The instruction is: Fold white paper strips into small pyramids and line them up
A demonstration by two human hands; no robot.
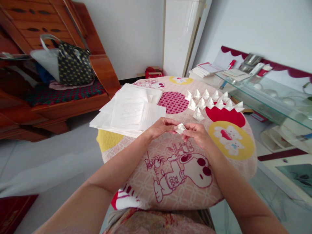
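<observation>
Between my two hands, above the middle of the cloth-covered table (143,175), is a small folded piece of white paper (180,128) shaped like a diamond. My left hand (163,127) pinches its left side, and my right hand (195,132) grips its right side. Just beyond my fingers stands a single folded paper boat (198,114). Farther back, several more paper boats (210,102) stand in two rows. Left of my hands lies a spread stack of white paper sheets (128,107), some with printed text.
To the right is a glass shelf unit (275,97) holding metal bowls (251,61) and small items. A pile of papers (204,69) lies behind the boats. At left stands a wooden bench (104,74) bearing a patterned bag (74,63).
</observation>
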